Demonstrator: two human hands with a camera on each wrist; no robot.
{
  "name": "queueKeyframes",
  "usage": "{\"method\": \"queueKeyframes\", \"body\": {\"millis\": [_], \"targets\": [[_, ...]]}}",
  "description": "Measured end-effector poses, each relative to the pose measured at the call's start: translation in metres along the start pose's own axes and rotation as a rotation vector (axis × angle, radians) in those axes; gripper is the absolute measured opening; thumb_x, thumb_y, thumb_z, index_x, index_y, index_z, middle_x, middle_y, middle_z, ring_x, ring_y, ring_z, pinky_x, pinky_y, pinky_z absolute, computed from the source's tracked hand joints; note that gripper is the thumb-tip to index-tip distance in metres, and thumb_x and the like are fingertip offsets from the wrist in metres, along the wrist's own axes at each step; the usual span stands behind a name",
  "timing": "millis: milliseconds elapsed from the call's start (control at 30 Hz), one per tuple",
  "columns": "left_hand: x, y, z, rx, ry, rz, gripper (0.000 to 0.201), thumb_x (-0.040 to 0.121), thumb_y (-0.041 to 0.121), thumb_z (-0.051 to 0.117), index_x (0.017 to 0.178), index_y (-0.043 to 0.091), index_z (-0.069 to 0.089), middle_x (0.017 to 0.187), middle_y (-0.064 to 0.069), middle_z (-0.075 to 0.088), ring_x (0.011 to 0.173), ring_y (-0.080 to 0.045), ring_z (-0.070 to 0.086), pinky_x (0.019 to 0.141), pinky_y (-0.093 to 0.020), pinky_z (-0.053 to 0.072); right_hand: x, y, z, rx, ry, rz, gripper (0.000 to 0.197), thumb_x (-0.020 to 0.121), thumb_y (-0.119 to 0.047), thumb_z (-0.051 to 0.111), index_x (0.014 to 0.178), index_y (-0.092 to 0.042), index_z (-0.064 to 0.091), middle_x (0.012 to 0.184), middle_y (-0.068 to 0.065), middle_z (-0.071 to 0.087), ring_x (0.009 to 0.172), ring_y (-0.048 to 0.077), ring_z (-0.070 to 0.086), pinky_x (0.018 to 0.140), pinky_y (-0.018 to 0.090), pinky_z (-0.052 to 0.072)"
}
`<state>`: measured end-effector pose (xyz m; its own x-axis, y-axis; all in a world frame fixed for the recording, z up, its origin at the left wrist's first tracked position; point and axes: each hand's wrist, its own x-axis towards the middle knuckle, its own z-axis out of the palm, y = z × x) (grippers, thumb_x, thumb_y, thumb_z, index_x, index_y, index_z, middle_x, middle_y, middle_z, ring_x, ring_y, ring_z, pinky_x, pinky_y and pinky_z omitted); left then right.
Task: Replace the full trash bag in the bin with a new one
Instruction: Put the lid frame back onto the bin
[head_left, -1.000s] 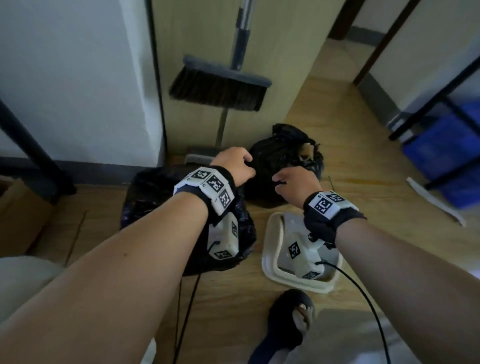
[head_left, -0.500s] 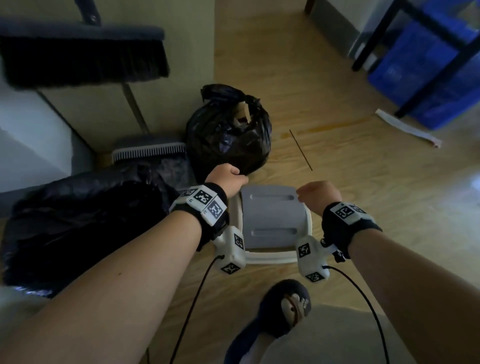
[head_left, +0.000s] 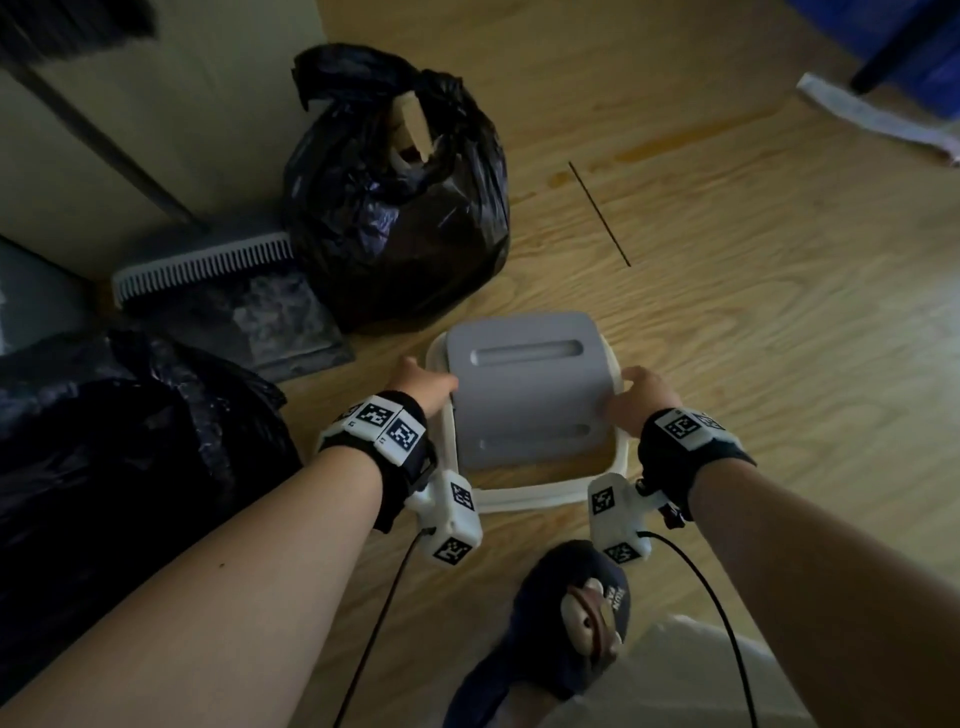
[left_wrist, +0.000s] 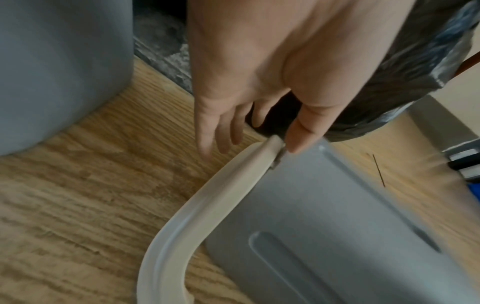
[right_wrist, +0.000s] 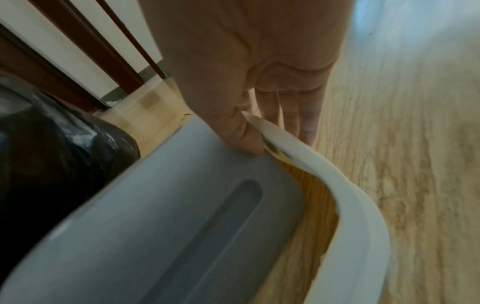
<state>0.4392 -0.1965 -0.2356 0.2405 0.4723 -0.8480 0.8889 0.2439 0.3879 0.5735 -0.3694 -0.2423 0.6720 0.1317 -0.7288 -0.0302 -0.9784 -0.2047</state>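
Observation:
A bin lid, a grey swing flap (head_left: 524, 384) in a white frame (head_left: 519, 501), lies flat on the wooden floor. My left hand (head_left: 423, 382) is at its left side. In the left wrist view the left hand (left_wrist: 252, 150) has straight fingers beside the frame (left_wrist: 221, 185), and its thumb tip touches the flap's hinge corner. My right hand (head_left: 641, 389) is at the right side. In the right wrist view the right hand (right_wrist: 280, 142) straddles the frame (right_wrist: 350, 205), thumb inside and fingers outside. The full black trash bag (head_left: 400, 197) stands tied behind the lid. A bin draped in black plastic (head_left: 119, 441) stands to the left.
A dustpan with a comb edge (head_left: 208, 265) and a broom (head_left: 67, 26) lean by the wall at the back left. My slippered foot (head_left: 571, 623) is just in front of the lid. A white paper strip (head_left: 878, 119) lies on the floor at the far right.
Both hands let go of the tied black bag and came down to the two sides of the lid on the floor. The head view tipped downward.

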Motion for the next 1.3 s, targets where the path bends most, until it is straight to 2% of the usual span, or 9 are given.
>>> {"method": "queueKeyframes", "body": {"millis": [100,233,333,600,700,800,967,1067,1300], "targets": [[0.001,-0.002,0.004,0.036,-0.041,0.031,0.086,0.085,0.003,0.053,0.152,0.022,0.002,0.153,-0.013,0.027,0.135,-0.035,0.037,0.104,-0.046,0.038,0.002,-0.002,0.004,-0.061,-0.012,-0.033,0.047,0.090,-0.009,0.050,0.136,-0.012,0.042,0.125,0.019,0.058,0.113,0.037,0.056,0.084,0.041,0.047],[-0.005,0.002,0.005,0.122,-0.064,0.161,0.101,0.080,-0.010,0.051,0.151,0.033,-0.006,0.156,-0.006,0.023,0.114,-0.032,0.052,0.086,-0.040,0.050,-0.002,-0.005,0.001,-0.099,0.006,-0.058,0.049,0.088,-0.008,0.048,0.136,-0.014,0.041,0.123,0.019,0.058,0.111,0.038,0.057,0.087,0.044,0.050],[-0.015,0.003,-0.001,0.202,-0.054,0.225,0.103,0.078,-0.011,0.053,0.151,0.034,-0.004,0.154,-0.005,0.026,0.116,-0.033,0.054,0.085,-0.039,0.052,-0.012,-0.008,-0.004,-0.109,0.014,-0.071,0.052,0.088,-0.007,0.047,0.139,-0.016,0.039,0.126,0.019,0.057,0.113,0.038,0.056,0.084,0.042,0.049],[-0.065,0.004,-0.024,0.259,-0.005,0.350,0.088,0.078,-0.005,0.057,0.150,0.024,0.017,0.145,-0.011,0.041,0.123,-0.034,0.049,0.093,-0.041,0.050,-0.071,-0.014,-0.038,-0.079,0.109,-0.157,0.070,0.088,-0.008,0.046,0.150,-0.027,0.020,0.137,0.017,0.052,0.115,0.038,0.056,0.088,0.044,0.050],[-0.090,0.002,-0.036,0.268,0.068,0.426,0.078,0.079,-0.003,0.056,0.147,0.022,0.027,0.140,-0.011,0.046,0.123,-0.032,0.049,0.091,-0.036,0.046,-0.101,-0.020,-0.047,-0.085,0.154,-0.239,0.077,0.088,-0.008,0.044,0.150,-0.038,0.010,0.131,0.017,0.056,0.099,0.035,0.061,0.072,0.037,0.049],[-0.115,-0.001,-0.052,0.248,0.129,0.491,0.075,0.080,-0.001,0.055,0.147,0.021,0.029,0.140,-0.011,0.047,0.126,-0.031,0.046,0.093,-0.035,0.043,-0.135,-0.027,-0.055,-0.088,0.195,-0.305,0.077,0.088,-0.007,0.042,0.148,-0.044,0.013,0.120,0.017,0.062,0.081,0.029,0.055,0.065,0.033,0.044],[-0.159,-0.013,-0.085,0.193,0.224,0.598,0.069,0.080,0.002,0.053,0.145,0.018,0.033,0.138,-0.012,0.049,0.125,-0.031,0.047,0.092,-0.033,0.040,-0.192,-0.041,-0.066,-0.069,0.275,-0.407,0.074,0.089,-0.008,0.042,0.147,-0.045,0.016,0.125,0.016,0.059,0.080,0.029,0.052,0.067,0.034,0.047],[-0.182,-0.022,-0.109,0.156,0.303,0.638,0.059,0.084,0.005,0.051,0.141,0.015,0.037,0.134,-0.013,0.051,0.122,-0.032,0.048,0.086,-0.031,0.037,-0.225,-0.055,-0.068,-0.054,0.308,-0.502,0.069,0.087,-0.008,0.042,0.146,-0.040,0.026,0.129,0.015,0.056,0.086,0.031,0.053,0.077,0.039,0.053],[-0.219,-0.056,-0.173,0.053,0.453,0.628,0.036,0.082,0.003,0.046,0.118,0.008,0.050,0.104,-0.009,0.053,0.106,-0.032,0.054,0.079,-0.034,0.041,-0.279,-0.105,-0.051,-0.070,0.303,-0.686,0.064,0.081,-0.006,0.043,0.139,-0.034,0.039,0.108,0.011,0.060,0.080,0.030,0.057,0.071,0.038,0.056]]}}
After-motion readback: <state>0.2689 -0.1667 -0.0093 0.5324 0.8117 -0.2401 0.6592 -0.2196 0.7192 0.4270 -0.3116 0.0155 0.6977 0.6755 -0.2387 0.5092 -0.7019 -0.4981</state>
